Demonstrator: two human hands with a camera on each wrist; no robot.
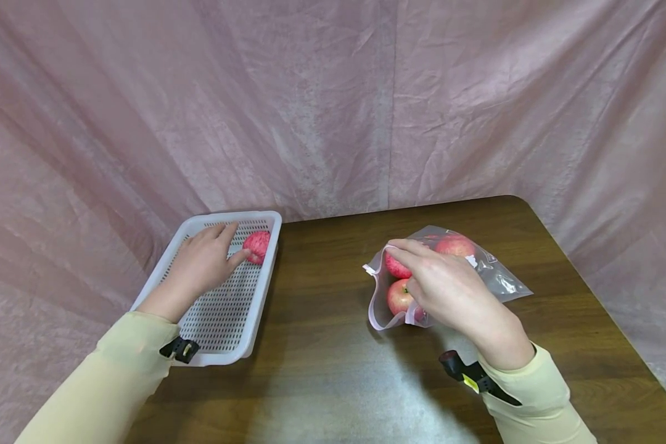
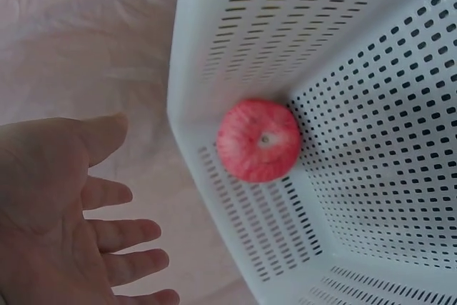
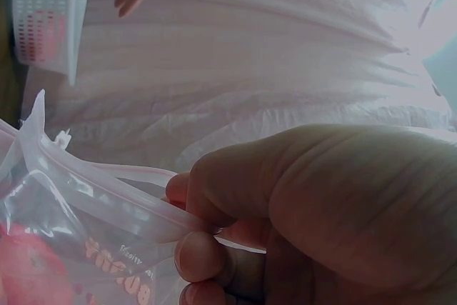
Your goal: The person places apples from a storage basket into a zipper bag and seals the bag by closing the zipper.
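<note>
At lower left of the head view, the left hand (image 1: 202, 266) is hovering, fingers spread, over a white basket (image 1: 222, 336) holding one apple (image 1: 257, 245). At centre right, the right hand (image 1: 449, 290) is pinching its grip on a clear bag (image 1: 496, 277) of apples lying on the desk (image 1: 322, 345)

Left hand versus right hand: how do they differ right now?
The left hand is open with fingers spread, holding nothing, over the white basket beside the single apple. The right hand has curled fingers that pinch the rim of the clear plastic bag, which has apples inside. The left hand is above the basket; the right is over the table. Both wear pale yellow sleeves.
</note>
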